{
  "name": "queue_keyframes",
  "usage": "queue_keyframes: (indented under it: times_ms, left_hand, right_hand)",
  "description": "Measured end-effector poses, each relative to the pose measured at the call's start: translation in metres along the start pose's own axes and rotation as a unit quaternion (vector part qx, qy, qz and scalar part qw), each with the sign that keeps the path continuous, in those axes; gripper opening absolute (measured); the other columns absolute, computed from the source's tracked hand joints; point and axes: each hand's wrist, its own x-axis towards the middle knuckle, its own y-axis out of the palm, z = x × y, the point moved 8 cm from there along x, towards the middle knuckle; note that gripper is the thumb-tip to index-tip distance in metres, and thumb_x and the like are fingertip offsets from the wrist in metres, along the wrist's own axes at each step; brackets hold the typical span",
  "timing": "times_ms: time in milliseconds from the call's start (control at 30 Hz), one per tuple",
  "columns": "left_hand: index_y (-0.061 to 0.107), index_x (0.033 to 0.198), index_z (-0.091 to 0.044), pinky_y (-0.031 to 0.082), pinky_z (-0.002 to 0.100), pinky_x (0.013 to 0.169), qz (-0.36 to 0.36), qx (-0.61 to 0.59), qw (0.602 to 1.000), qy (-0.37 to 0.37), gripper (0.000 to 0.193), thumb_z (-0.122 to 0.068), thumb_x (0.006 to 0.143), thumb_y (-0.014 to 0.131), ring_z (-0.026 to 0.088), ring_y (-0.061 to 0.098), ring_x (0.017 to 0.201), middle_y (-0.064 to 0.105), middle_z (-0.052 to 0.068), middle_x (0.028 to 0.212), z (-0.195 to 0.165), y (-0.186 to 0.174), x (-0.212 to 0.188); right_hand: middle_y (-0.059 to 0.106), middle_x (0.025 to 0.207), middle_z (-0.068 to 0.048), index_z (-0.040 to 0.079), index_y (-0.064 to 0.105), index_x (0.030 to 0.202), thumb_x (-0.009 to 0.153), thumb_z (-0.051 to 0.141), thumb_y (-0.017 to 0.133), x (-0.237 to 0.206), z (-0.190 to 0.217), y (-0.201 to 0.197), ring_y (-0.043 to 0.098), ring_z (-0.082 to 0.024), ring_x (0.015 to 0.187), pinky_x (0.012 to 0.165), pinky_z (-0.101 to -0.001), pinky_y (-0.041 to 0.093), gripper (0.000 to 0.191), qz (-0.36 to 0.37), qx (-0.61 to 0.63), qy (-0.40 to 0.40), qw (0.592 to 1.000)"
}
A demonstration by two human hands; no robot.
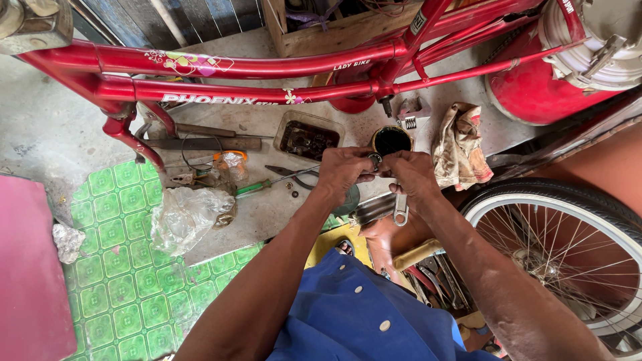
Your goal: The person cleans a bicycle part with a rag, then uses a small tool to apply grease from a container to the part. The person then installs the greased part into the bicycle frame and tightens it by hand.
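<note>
My left hand (344, 172) and my right hand (409, 175) meet at the middle, fingertips pinched together on a small round metal part (375, 160), a ring-like bearing piece. A metal wrench (400, 208) hangs down under my right hand; whether the hand grips it I cannot tell. Just beyond the fingers stands a small round tin of dark grease (391, 140). The red bicycle frame (254, 90) crosses the view above the hands.
A spoked bicycle wheel (568, 254) lies at the right. On the concrete are a dirty rag (460, 144), a tray of small parts (307, 137), pliers (287, 172), a screwdriver (257, 187), a crumpled plastic bag (184, 214) and a green patterned mat (120, 267). A red cylinder (535, 87) stands at the back right.
</note>
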Motion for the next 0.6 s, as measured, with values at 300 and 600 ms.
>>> queue_keyframes:
  times_ms: [300, 600]
  left_hand:
    - [0.069, 0.106, 0.01, 0.067, 0.034, 0.076, 0.025, -0.101, 0.993, -0.049, 0.028, 0.005, 0.079, 0.069, 0.027, 0.077, 0.078, 0.076, 0.021, 0.091, 0.002, -0.002, -0.005]
    - [0.071, 0.099, 0.006, 0.064, 0.036, 0.086, 0.055, -0.191, 0.975, -0.101, 0.016, 0.0, 0.085, 0.067, 0.026, 0.077, 0.086, 0.078, 0.019, 0.093, 0.012, -0.001, 0.006]
  right_hand:
    - [0.074, 0.088, -0.001, 0.011, 0.072, 0.1, 0.086, 0.016, 0.071, -0.004, 0.001, 0.001, 0.068, -0.011, 0.083, 0.072, -0.0317, 0.05, 0.014, 0.039, 0.037, -0.001, 0.999]
    - [0.075, 0.102, -0.001, 0.01, 0.066, 0.124, 0.081, 0.012, 0.079, -0.022, 0.016, 0.006, 0.07, -0.01, 0.089, 0.071, -0.0283, 0.055, 0.045, 0.04, 0.009, -0.133, 0.99]
